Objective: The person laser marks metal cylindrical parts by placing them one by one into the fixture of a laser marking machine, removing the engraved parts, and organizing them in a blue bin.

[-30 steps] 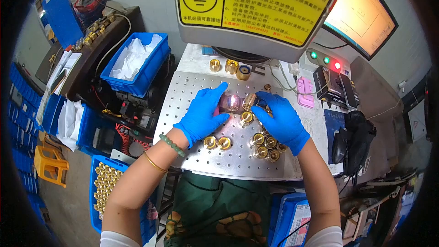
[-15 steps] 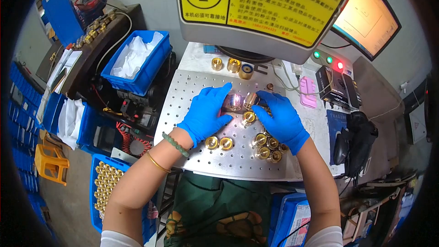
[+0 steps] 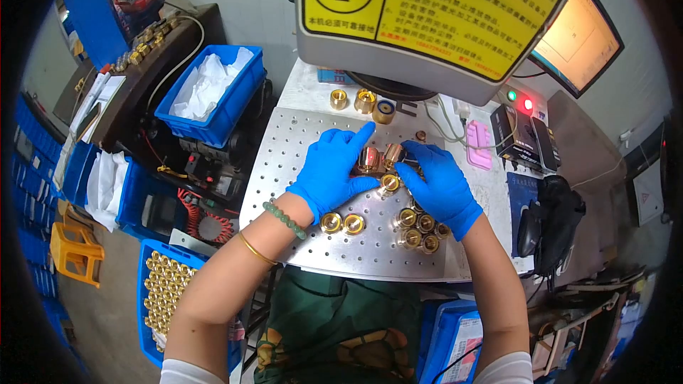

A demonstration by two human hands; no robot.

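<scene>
My left hand (image 3: 329, 172), in a blue glove, lies on the left of the perforated metal plate (image 3: 299, 242). Its fingers stretch forward with the thumb apart, beside a shiny brass fitting (image 3: 368, 159) under the machine head. My right hand (image 3: 442, 186), also gloved in blue, has its thumb and fingertips closed at another brass fitting (image 3: 391, 154), which stands right next to the first. Just below them sits a brass ring-shaped fitting (image 3: 389, 183). Several more fittings (image 3: 408, 218) cluster beneath my right palm, partly hidden by it. Two others (image 3: 342, 223) rest near my left wrist.
Overhead hangs a machine head (image 3: 434, 21) with a yellow warning label. Fittings (image 3: 365, 101) line the plate's back edge. A pink case (image 3: 479, 144), a black box (image 3: 516, 136) and a monitor (image 3: 578, 39) stand right. A blue crate (image 3: 146, 299) of fittings is lower left.
My left hand has shifted slightly right and its index finger reaches forward. The bright glow on the left fitting is gone. The monitor's picture has changed, and the machine head appears farther right.
</scene>
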